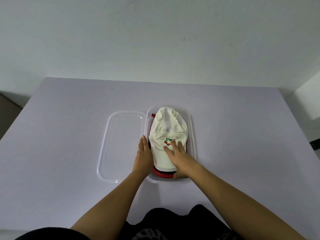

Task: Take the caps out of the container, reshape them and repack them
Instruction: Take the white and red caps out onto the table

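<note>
On the table (pixel 60 135) the container (pixel 193 129) holds the stacked caps (pixel 168 125), and the lid (pixel 121 146) lies just beside it at nine o'clock.

Both bare forearms reach forward, left hand (pixel 143 155) edge-on with fingers straight, right hand (pixel 180 157) flat, fingers spread

place: bare indoor room | cues: plain white wall (pixel 155 32); plain lavender-white table (pixel 60 135)

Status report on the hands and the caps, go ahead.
Left hand flat against white cap's side. Right hand pressing its brim. Cap tops stack in clear container, lid off alongside. Nothing blocking.
</note>
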`<state>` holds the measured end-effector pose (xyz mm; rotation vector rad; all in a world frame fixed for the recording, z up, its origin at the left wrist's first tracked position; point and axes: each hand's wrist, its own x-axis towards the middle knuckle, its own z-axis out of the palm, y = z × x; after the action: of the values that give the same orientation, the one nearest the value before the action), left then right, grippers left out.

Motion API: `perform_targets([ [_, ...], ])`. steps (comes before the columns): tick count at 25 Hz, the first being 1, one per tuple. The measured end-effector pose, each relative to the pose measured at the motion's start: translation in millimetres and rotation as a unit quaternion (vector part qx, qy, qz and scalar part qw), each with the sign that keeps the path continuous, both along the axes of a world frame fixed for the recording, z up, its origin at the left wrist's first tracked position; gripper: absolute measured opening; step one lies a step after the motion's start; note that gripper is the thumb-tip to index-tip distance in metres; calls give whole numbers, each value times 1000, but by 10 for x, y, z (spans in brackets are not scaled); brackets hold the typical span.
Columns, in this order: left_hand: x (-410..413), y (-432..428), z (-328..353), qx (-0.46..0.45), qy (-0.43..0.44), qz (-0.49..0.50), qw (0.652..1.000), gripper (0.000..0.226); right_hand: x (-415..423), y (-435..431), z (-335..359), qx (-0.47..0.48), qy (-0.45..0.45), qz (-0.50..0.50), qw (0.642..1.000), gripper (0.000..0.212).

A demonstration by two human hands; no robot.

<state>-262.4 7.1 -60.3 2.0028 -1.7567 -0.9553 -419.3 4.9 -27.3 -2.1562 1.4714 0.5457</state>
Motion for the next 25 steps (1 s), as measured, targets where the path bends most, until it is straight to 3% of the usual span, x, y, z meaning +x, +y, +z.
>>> perform_targets([
  [3,24,20,-4,-18,63,6,998,57,-33,41,66,-19,-65,-62,996,98],
  [6,53,24,-27,-20,95,29,995,56,-160,69,145,-106,-156,-109,976,82],
  [8,64,22,-57,-19,94,23,995,57,-290,101,260,-190,-255,-149,936,83],
  [10,62,25,-64,-16,96,22,995,58,-457,108,428,-304,-333,-198,871,79],
  [12,52,19,-68,-9,94,28,995,59,-669,66,531,-420,-355,-213,808,69],
  [14,45,16,-64,-3,89,33,995,60,-907,-15,528,-469,-331,-238,784,69],
  [16,35,18,-61,-1,81,39,996,60,-1152,-75,371,-452,-287,-301,789,80],
  [19,18,6,-80,2,87,68,994,58,-1420,-75,37,-372,-224,-358,827,88],
  [25,6,1,-127,15,94,130,987,45,-1637,-65,-426,-200,-91,-278,935,85],
])
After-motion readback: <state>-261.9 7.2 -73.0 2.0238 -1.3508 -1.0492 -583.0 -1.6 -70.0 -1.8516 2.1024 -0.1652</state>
